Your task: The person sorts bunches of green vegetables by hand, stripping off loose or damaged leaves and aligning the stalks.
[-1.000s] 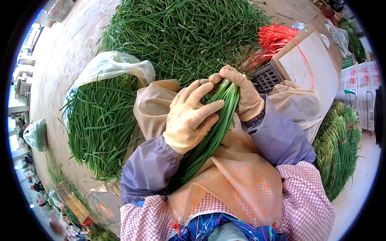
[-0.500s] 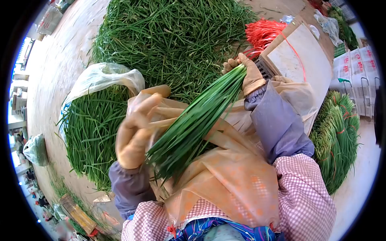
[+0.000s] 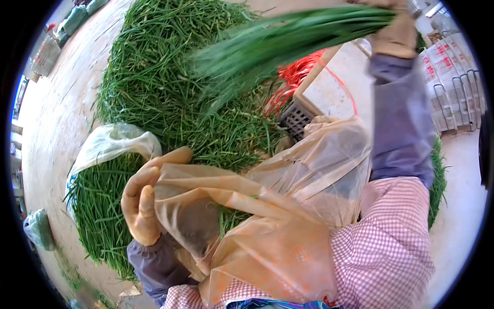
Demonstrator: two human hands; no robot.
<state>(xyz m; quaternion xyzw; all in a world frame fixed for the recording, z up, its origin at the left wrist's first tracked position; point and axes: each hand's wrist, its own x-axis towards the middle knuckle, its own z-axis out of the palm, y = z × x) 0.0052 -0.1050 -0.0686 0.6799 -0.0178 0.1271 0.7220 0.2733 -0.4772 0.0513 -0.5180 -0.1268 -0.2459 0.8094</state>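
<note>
Gripping the bunch of green stalks (image 3: 303, 36) by one end, the right hand (image 3: 397, 36) is up at the top edge of the view, glove clamped firmly round it, though the fingers are blurred and partly cut off! The leafy ends fan out leftward — streaky with motion — above the big heap of greens (image 3: 154, 77) and the red ties (image 3: 301, 69). Down at the left, the left hand (image 3: 140, 216) stands open, fingers loosely curved, thumb apart from them, just beside a raised fold of the translucent apron (image 3: 288, 257); whether they touch, I cannot tell. Behind it sits the plastic bag (image 3: 110, 147) of greens. And what a change — half a second ago that bunch slanted low across the apron, and a second ago both hands were on it; now the right hand alone has it, lifted well away from the lap.
</note>
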